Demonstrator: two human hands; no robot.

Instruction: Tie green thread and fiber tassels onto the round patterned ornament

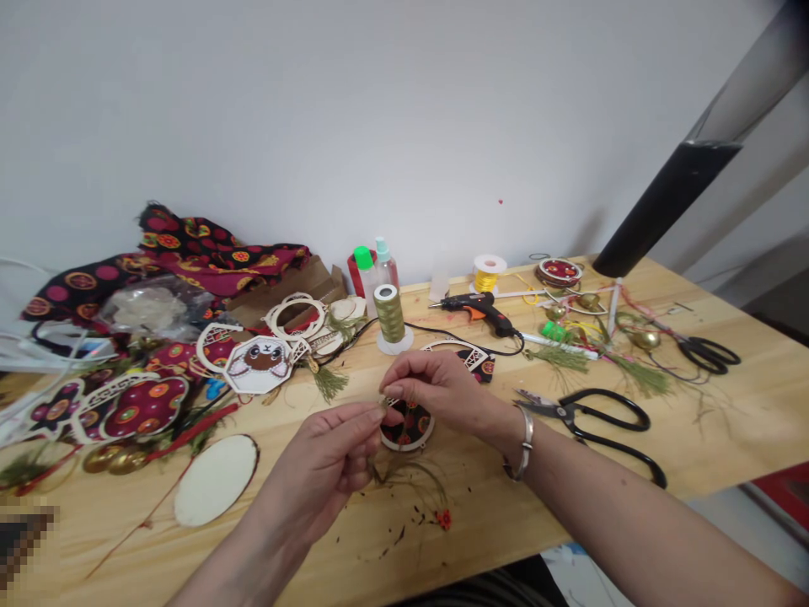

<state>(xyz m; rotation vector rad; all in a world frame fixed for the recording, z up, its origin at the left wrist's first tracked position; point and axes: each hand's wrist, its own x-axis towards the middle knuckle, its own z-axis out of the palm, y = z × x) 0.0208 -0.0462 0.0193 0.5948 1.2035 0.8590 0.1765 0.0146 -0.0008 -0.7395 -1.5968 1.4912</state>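
My left hand [341, 438] is closed in a pinch, with a bit of olive-green thread [383, 404] at its fingertips. Close above it, my right hand [442, 394] also pinches thumb to forefinger; what lies between those tips is too small to make out. Beneath the hands sits a round pale-rimmed ornament [408, 430] with dark patterned fabric, partly covered by my fingers. Loose green strands [417, 480] trail below my left hand. A small red-orange fabric flower scrap [444, 518] lies nearer the table edge.
Behind the hands stand a green thread spool [390, 316] and a black glue gun [477, 310]. Large black-handled scissors [587, 415] lie right, smaller scissors [704, 354] farther off. Left are a sheep ornament [259, 364], a white oval disc [216, 480] and piled patterned fabric [221, 244].
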